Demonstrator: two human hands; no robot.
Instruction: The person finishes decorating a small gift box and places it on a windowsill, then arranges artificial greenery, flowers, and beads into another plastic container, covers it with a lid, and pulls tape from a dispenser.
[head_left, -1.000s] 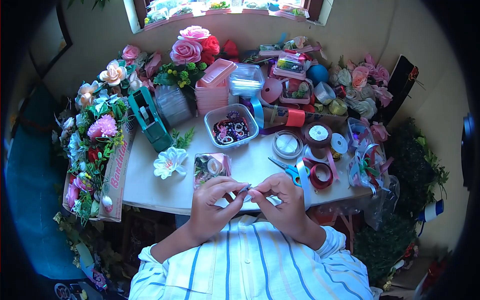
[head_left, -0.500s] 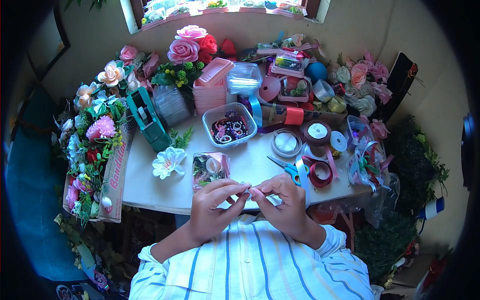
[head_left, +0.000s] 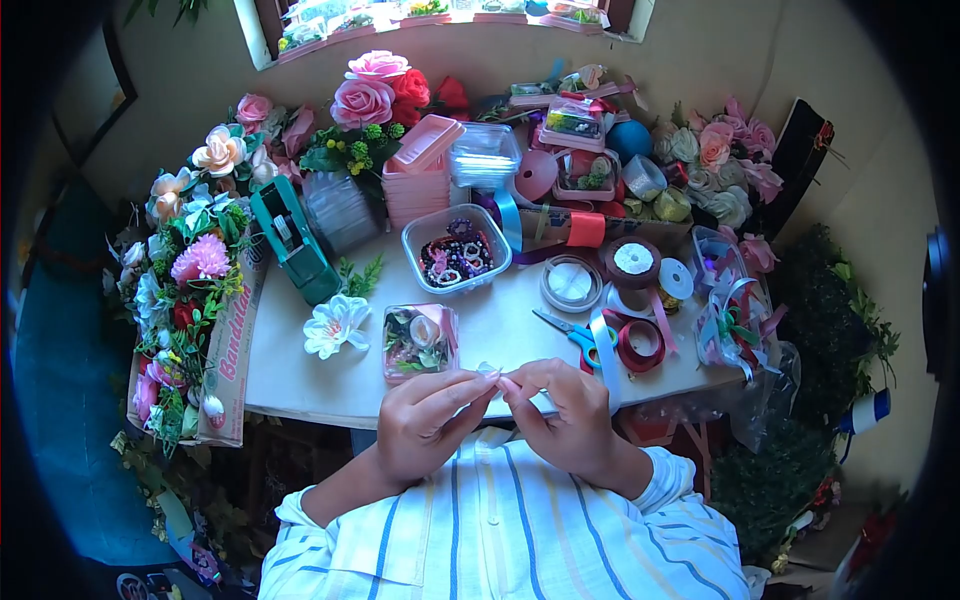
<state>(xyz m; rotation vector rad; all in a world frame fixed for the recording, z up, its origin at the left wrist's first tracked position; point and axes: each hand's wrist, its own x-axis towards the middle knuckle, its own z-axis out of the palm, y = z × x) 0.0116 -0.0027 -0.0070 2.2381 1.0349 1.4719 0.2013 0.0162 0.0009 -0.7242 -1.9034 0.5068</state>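
Note:
Just above the table's front edge, my left hand [head_left: 428, 418] and my right hand [head_left: 566, 418] meet with their fingertips pinched together. Between them shows a small pale piece [head_left: 488, 368], perhaps ribbon; most of it is covered by the fingers. Close beyond my left hand lies a clear-lidded pink box [head_left: 420, 343] with flowers and greenery inside. Nearest to my right hand are scissors [head_left: 580, 338] with blue handles and a strip of pale blue ribbon [head_left: 606, 365] hanging over the edge. A dark red ribbon spool [head_left: 640, 346] lies beside them.
A clear tub of beaded bands [head_left: 457, 250], a green tape dispenser [head_left: 293, 240] and a white flower [head_left: 336, 326] stand on the table [head_left: 290, 385]. Stacked pink boxes [head_left: 416, 190] are behind. A carton of artificial flowers [head_left: 228, 370] borders the left; a ribbon tub [head_left: 735, 320], the right.
My fingertips have shifted slightly, and more of the small pale piece shows above my left fingers. My right index finger is a little more raised. The table items stay put.

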